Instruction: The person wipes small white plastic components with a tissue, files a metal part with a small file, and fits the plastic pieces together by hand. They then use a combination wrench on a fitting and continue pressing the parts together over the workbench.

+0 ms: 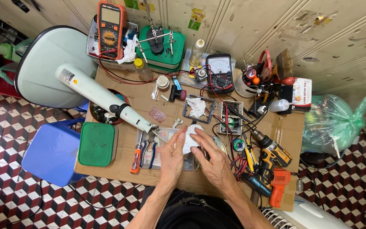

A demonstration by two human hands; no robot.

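**A:** What are the hands doing?

**B:** Both rest on the cluttered cardboard-covered counter. The left hand and right hand cup a small white part between them. The fingers of the left press its near side; the right's lie flat along the other. Both are closed lightly on it, not spread.

**B:** A clear tray lies under the fingers. Just left of them sit an orange-handled screwdriver and a green lid. Right of them, a yellow cordless drill and tangled red and black leads.

**A:** How would one do this well?

**B:** I'd judge: steady both wrists on the counter, keep the part over the tray, and press gently.
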